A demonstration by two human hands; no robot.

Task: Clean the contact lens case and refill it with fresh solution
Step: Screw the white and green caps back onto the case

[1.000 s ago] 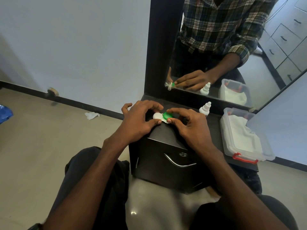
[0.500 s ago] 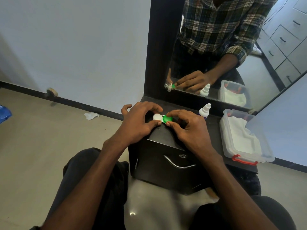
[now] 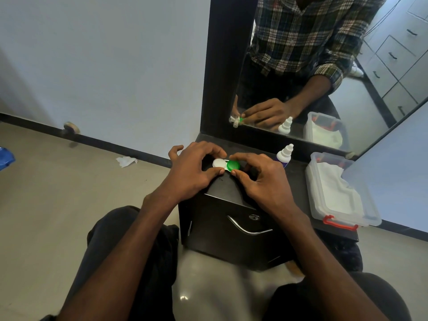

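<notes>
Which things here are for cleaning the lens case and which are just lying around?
For the job:
white and green twin-cap contact lens case
small white dropper bottle of solution
clear plastic box of white tissues

Lying about:
crumpled white paper scrap
blue object at floor's edge

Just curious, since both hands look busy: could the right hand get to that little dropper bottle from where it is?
Probably yes. The bottle stands just beyond the right hand with nothing between them, but that hand is pinching the green cap and must let go first.
</notes>
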